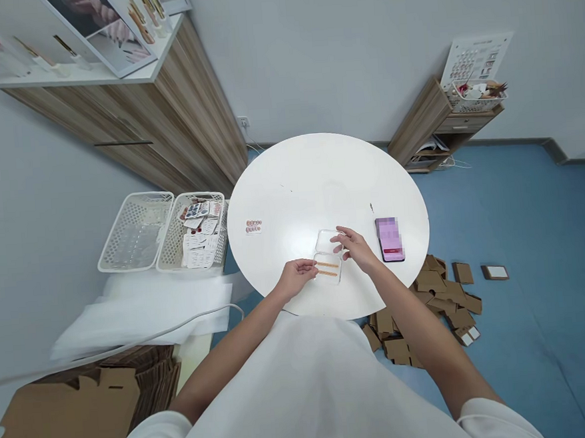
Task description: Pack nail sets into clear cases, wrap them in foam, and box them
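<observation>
A small clear plastic case (331, 277) lies opened on the white round table, with its transparent lid (326, 238) on the far side. Two thin orange-brown sticks lie crosswise in its base; one is the upper stick (328, 264), the other the lower stick (328, 273). My left hand (298, 276) grips the left edge of the case between thumb and fingers. At the lid's right side is my right hand (353, 246), its fingers curved and apart; whether they touch the lid is hard to tell. A small card of press-on nails (254, 227) lies to the left.
A phone (390, 239) lies on the table (288, 159) at right, near a small dark item (371, 207). Left of the table stand a basket of cards (166, 254) and another basket (105, 255). Cardboard boxes (440, 289) cover the floor at right; cabinets stand behind.
</observation>
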Action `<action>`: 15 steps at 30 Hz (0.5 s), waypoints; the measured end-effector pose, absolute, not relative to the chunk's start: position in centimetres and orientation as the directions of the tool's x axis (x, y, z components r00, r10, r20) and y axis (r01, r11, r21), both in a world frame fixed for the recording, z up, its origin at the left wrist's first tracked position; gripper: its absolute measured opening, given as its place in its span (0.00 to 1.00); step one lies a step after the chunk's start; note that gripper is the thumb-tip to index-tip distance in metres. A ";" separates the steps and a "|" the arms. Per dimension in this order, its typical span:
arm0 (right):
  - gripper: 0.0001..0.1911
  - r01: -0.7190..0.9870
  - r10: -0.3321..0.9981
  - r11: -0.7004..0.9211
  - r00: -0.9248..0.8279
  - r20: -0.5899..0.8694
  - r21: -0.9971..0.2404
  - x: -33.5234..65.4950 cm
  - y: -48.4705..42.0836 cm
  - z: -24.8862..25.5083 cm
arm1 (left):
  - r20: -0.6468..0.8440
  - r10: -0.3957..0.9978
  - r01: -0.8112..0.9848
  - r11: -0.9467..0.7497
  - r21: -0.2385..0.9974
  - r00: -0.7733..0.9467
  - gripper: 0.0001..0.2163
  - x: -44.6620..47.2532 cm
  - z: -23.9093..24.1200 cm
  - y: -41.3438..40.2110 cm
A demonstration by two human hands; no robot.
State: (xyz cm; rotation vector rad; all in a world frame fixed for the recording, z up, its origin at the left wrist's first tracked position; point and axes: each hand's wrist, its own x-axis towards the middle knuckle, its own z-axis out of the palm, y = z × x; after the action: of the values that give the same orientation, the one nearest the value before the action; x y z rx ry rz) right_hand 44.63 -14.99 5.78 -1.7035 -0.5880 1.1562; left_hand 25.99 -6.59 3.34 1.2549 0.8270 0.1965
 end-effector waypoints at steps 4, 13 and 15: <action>0.31 -0.234 0.764 -0.391 0.456 -0.455 -0.890 44.2 -16.0 4.4 | -0.455 0.558 0.293 0.358 0.886 0.694 0.16 25.8 2.4 -6.9; 0.27 -0.110 0.696 -0.417 0.600 -0.395 -0.902 39.8 -20.3 1.1 | -0.481 0.603 0.298 0.383 0.874 0.636 0.16 25.5 0.8 -7.3; 0.27 -0.086 0.717 -0.399 0.591 -0.369 -0.913 39.0 -21.0 0.7 | -0.476 0.601 0.302 0.372 0.878 0.642 0.17 25.6 0.7 -7.4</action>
State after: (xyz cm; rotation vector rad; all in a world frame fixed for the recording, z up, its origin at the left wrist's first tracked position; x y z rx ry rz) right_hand 39.01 -21.03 0.72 -1.7755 -0.5177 0.9609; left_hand 25.55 -7.42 0.72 1.2174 0.9066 0.2300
